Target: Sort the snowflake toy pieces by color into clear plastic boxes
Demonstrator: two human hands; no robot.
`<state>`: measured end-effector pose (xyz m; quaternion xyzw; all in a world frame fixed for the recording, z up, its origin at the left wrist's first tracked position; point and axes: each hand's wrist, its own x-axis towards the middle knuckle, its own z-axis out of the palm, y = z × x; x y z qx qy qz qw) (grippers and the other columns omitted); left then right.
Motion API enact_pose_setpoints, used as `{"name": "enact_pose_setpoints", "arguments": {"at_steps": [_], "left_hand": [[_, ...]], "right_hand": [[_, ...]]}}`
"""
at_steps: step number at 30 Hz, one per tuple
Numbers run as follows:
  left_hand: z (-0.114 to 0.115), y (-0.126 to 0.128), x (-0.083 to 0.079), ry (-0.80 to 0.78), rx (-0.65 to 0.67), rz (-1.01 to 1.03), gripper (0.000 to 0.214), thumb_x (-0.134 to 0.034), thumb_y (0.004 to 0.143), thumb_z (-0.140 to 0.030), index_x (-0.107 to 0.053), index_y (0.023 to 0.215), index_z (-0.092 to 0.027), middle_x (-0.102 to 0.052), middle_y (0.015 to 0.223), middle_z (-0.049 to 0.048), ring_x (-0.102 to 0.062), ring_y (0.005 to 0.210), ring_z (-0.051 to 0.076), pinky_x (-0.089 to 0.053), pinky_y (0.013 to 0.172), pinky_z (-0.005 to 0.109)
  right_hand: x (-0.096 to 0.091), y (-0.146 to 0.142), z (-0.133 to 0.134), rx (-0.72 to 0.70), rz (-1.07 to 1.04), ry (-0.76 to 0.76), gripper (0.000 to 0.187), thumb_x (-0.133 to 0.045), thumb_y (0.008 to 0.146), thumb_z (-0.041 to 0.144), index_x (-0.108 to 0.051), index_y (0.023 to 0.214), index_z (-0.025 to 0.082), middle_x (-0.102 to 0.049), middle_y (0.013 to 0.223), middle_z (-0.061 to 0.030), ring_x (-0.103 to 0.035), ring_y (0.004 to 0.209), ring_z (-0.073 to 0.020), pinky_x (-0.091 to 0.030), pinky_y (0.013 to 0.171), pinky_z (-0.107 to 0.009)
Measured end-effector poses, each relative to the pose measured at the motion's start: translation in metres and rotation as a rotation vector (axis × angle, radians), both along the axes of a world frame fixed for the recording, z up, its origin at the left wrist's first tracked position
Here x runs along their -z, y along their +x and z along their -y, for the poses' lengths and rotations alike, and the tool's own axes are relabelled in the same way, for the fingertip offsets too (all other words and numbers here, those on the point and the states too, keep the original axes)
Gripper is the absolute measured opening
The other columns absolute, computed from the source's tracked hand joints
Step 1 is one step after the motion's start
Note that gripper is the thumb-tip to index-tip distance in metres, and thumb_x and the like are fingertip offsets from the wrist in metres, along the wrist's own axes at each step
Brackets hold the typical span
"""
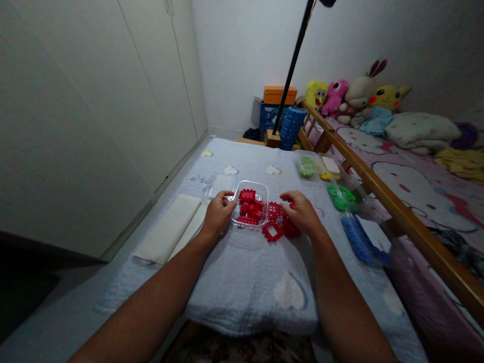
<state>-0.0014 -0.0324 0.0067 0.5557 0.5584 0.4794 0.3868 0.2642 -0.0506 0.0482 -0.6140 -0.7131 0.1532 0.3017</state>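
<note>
Red blocks (278, 225) between tub (265, 190), green blocks (340, 197)

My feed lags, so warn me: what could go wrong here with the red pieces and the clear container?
The clear container sits on a soft blanket, gripped only at its rim by the left hand; it might tip and spill. Loose red pieces under the right hand could scatter toward the green pieces and mix.
</note>
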Motion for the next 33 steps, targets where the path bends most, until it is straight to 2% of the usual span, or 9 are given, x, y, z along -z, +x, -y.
{"name": "enact_pose_setpoints", "arguments": {"at_steps": [3,7,12,17,23,28,33], "left_hand": [[-0.001,-0.001,0.001,0.005,-0.008,-0.007,0.033,-0.062,0.078,-0.037,-0.067,0.103,-0.017,-0.045,0.056,-0.0083,-0.044,0.054,0.013,-0.031,0.055,0.026],[-0.002,-0.002,0.001,0.005,-0.019,0.002,0.030,-0.063,0.078,-0.036,-0.067,0.101,-0.018,-0.045,0.057,-0.0081,-0.043,0.053,0.013,-0.031,0.055,0.025],[-0.002,-0.002,0.000,-0.002,-0.024,0.004,0.032,-0.063,0.077,-0.037,-0.067,0.102,-0.018,-0.046,0.057,-0.0078,-0.043,0.053,0.013,-0.032,0.055,0.026],[-0.002,-0.003,-0.001,-0.014,-0.031,0.009,0.033,-0.064,0.076,-0.037,-0.067,0.103,-0.018,-0.046,0.057,-0.0081,-0.043,0.052,0.013,-0.031,0.054,0.026],[-0.002,-0.004,0.000,-0.001,-0.032,0.007,0.032,-0.064,0.077,-0.037,-0.068,0.102,-0.018,-0.045,0.056,-0.0083,-0.043,0.052,0.013,-0.031,0.053,0.025],[0.000,-0.002,-0.002,-0.008,-0.028,0.005,0.032,-0.064,0.077,-0.036,-0.067,0.102,-0.018,-0.046,0.057,-0.0082,-0.043,0.052,0.012,-0.031,0.053,0.025],[0.000,-0.001,-0.004,-0.012,-0.014,-0.006,0.032,-0.063,0.077,-0.037,-0.067,0.103,-0.018,-0.045,0.057,-0.0082,-0.043,0.053,0.013,-0.031,0.054,0.025]], "right_hand": [[-0.008,0.016,0.005,-0.011,0.002,-0.245,0.012,-0.061,0.084,0.023,-0.070,0.089,0.019,-0.072,0.080,-0.0032,-0.064,0.073,-0.0185,-0.047,0.070,-0.030],[-0.013,0.026,0.013,-0.068,0.124,-0.435,0.003,-0.065,0.079,0.018,-0.068,0.078,0.019,-0.070,0.072,-0.0001,-0.061,0.065,-0.0150,-0.039,0.060,-0.025],[-0.005,0.029,0.012,-0.106,0.332,-0.421,0.008,-0.071,0.074,0.014,-0.071,0.080,0.019,-0.071,0.080,-0.0018,-0.061,0.072,-0.0152,-0.036,0.062,-0.025],[0.005,0.030,0.007,-0.144,0.381,-0.399,0.011,-0.068,0.071,0.008,-0.067,0.070,0.019,-0.066,0.074,-0.0007,-0.056,0.068,-0.0140,-0.032,0.060,-0.025],[0.003,0.033,0.010,-0.147,0.190,-0.367,0.015,-0.067,0.067,0.009,-0.059,0.064,0.021,-0.062,0.068,0.0025,-0.052,0.063,-0.0131,-0.032,0.057,-0.025],[-0.011,0.043,0.016,-0.219,-0.126,-0.457,0.013,-0.069,0.069,0.025,-0.056,0.068,0.022,-0.057,0.064,0.0049,-0.051,0.063,-0.0126,-0.034,0.056,-0.023],[-0.021,0.036,0.021,-0.236,-0.483,-0.470,0.027,-0.076,0.071,0.040,-0.058,0.078,0.021,-0.056,0.067,0.0052,-0.048,0.059,-0.0108,-0.035,0.055,-0.024]]}}
